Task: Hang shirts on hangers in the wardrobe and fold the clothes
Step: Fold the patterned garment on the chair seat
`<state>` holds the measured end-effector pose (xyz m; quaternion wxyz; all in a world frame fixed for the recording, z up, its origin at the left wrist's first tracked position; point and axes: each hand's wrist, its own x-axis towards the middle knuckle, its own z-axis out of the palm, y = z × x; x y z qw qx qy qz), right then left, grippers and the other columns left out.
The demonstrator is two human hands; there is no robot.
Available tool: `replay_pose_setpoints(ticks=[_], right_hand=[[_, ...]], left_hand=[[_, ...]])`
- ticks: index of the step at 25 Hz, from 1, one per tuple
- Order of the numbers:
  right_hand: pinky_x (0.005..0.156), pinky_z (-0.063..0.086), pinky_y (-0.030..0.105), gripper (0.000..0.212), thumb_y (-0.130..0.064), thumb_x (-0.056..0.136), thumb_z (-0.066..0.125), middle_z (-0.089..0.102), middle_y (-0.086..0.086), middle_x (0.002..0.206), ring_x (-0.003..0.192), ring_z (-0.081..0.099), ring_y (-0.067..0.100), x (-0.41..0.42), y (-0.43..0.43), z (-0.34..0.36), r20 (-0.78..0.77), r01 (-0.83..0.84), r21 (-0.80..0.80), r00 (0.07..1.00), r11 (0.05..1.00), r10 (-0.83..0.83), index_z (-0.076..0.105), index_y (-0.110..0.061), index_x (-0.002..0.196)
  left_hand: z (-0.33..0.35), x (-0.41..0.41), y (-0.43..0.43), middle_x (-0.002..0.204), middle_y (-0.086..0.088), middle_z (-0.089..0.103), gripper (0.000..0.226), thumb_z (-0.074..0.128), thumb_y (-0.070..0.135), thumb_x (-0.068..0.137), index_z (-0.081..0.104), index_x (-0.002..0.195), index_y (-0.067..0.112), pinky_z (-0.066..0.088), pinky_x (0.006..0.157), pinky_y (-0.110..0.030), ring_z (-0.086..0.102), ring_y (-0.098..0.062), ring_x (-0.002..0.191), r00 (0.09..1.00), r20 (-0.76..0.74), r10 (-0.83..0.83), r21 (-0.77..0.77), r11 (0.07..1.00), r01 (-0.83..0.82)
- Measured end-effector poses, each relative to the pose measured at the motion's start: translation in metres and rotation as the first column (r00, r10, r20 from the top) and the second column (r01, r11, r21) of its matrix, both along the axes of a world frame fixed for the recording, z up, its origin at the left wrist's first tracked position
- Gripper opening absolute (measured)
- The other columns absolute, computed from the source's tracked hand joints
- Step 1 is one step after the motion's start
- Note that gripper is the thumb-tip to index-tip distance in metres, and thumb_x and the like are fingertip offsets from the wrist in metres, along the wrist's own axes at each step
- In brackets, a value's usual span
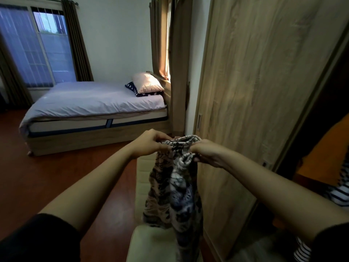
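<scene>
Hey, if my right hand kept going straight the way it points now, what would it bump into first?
Likely the left hand: the right hand points leftward at it, with only the bunched patterned garment they both grip between them. Depth is unclear.

Head cam — wide-angle, fwd/down, near range; edges prob. warped.

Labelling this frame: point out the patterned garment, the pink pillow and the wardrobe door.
patterned garment point(177, 186), head view, hanging middle.
pink pillow point(147, 82), head view, top face.
wardrobe door point(255, 82), head view, wood panel.
</scene>
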<state>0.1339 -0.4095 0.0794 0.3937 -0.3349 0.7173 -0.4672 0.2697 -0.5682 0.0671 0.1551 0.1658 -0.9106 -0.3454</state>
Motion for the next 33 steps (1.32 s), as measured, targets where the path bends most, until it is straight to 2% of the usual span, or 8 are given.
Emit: replay_pose_setpoints(ticks=[6, 10, 12, 14, 16, 18, 25, 33], right_hand=[[0.045, 0.049, 0.014, 0.040, 0.009, 0.090, 0.022, 0.055, 0.009, 0.070, 0.062, 0.053, 0.019, 0.015, -0.012, 0.020, 0.238, 0.153, -0.138, 0.964, 0.978, -0.117, 0.052, -0.007, 0.068], [0.044, 0.050, 0.017, 0.033, 0.009, 0.088, 0.022, 0.050, 0.015, 0.074, 0.067, 0.054, 0.025, 0.012, -0.013, 0.021, 0.233, 0.222, -0.171, 0.956, 0.960, -0.180, 0.047, -0.002, 0.070], [0.047, 0.046, 0.014, 0.024, 0.002, 0.089, 0.036, 0.053, 0.013, 0.076, 0.071, 0.056, 0.027, 0.000, -0.009, 0.017, -0.246, 0.043, -0.064, 0.968, 0.997, -0.057, 0.049, -0.002, 0.069], [0.055, 0.043, 0.024, 0.018, -0.020, 0.084, 0.058, 0.058, 0.008, 0.075, 0.076, 0.060, 0.026, -0.015, -0.001, 0.015, -0.814, -0.061, 0.257, 0.525, 0.965, 0.250, 0.058, -0.011, 0.069], [0.065, 0.044, 0.031, 0.028, -0.040, 0.078, 0.067, 0.063, 0.011, 0.091, 0.090, 0.061, 0.031, -0.030, 0.004, 0.012, -0.940, 0.007, 0.335, 0.077, 0.942, 0.333, 0.063, -0.013, 0.087], [0.073, 0.046, 0.036, 0.043, -0.048, 0.080, 0.064, 0.059, 0.012, 0.108, 0.101, 0.056, 0.031, -0.040, 0.002, 0.001, -0.944, -0.106, 0.330, -0.065, 0.938, 0.325, 0.059, -0.010, 0.100], [0.087, 0.051, 0.032, 0.057, -0.016, 0.088, 0.061, 0.059, 0.003, 0.111, 0.097, 0.061, 0.018, -0.041, -0.005, -0.024, -0.645, -0.243, -0.335, 0.763, 0.910, -0.033, 0.028, -0.014, 0.135], [0.087, 0.048, 0.021, 0.070, -0.058, 0.088, 0.036, 0.057, -0.002, 0.114, 0.099, 0.058, 0.002, -0.027, -0.003, -0.012, -0.473, -0.087, -0.697, 0.802, 0.712, -0.365, 0.033, -0.006, 0.135]], left_hand=[[0.016, -0.006, 0.017, 0.101, -0.005, 0.070, 0.028, 0.053, 0.021, 0.089, 0.069, 0.112, 0.015, 0.054, 0.078, -0.026, 0.064, -0.011, 0.084, 0.999, -0.008, -0.051, 0.292, 0.955, 0.051], [0.021, -0.009, 0.025, 0.096, 0.007, 0.066, 0.052, 0.070, 0.051, 0.075, 0.062, 0.119, 0.023, 0.044, 0.073, -0.022, 0.061, -0.010, 0.086, 0.976, 0.217, -0.022, -0.246, 0.966, 0.076], [0.024, -0.012, 0.022, 0.093, -0.002, 0.064, 0.041, 0.073, 0.028, 0.076, 0.062, 0.113, 0.014, 0.039, 0.067, -0.024, 0.056, -0.015, 0.082, 0.970, 0.242, 0.009, -0.402, 0.911, 0.091], [0.032, -0.011, 0.015, 0.089, -0.006, 0.062, 0.023, 0.068, 0.017, 0.077, 0.060, 0.097, 0.009, 0.039, 0.064, -0.029, 0.055, -0.019, 0.079, 0.968, 0.251, -0.030, -0.434, 0.890, 0.140], [0.035, -0.011, 0.008, 0.086, -0.001, 0.055, 0.016, 0.066, 0.016, 0.076, 0.053, 0.085, 0.015, 0.040, 0.065, -0.031, 0.052, -0.019, 0.078, 0.958, 0.277, -0.072, -0.480, 0.854, 0.202], [0.031, -0.011, 0.006, 0.090, -0.003, 0.057, 0.021, 0.067, 0.019, 0.073, 0.052, 0.089, 0.017, 0.042, 0.067, -0.034, 0.054, -0.022, 0.080, 0.946, 0.322, -0.045, -0.558, 0.798, 0.228], [0.033, -0.019, 0.010, 0.096, -0.021, 0.061, 0.031, 0.049, 0.026, 0.078, 0.044, 0.100, 0.005, 0.040, 0.065, -0.036, 0.058, -0.037, 0.086, 0.970, 0.221, 0.103, -0.712, 0.697, 0.088], [0.096, -0.030, 0.040, 0.068, -0.001, 0.053, 0.068, 0.034, 0.074, 0.082, 0.060, 0.101, 0.014, 0.034, 0.060, -0.027, 0.051, -0.021, 0.066, 0.993, -0.006, 0.116, -0.855, 0.515, -0.065]])
